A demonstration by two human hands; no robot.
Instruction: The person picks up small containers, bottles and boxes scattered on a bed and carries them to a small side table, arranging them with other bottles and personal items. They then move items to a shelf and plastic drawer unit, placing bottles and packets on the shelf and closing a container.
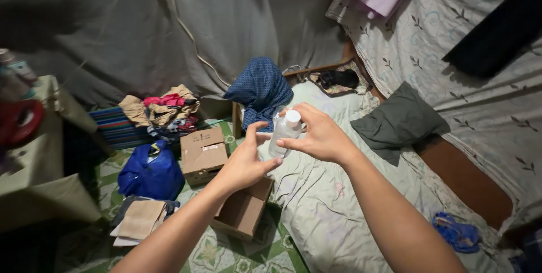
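A small clear plastic bottle (282, 132) with a white cap is held up in front of me, above the edge of a mattress. My right hand (319, 134) grips it near the cap, fingers wrapped round the top. My left hand (245, 163) is just below and to the left, its thumb and fingers touching the bottle's lower part. Both forearms reach in from the bottom of the view.
An open cardboard box (243, 211) lies on the patterned floor under my left hand, a closed box (202, 151) beyond it. A blue bag (151, 172), piled clothes (164, 109), a grey pillow (398, 120) and a mattress (327, 205) surround them.
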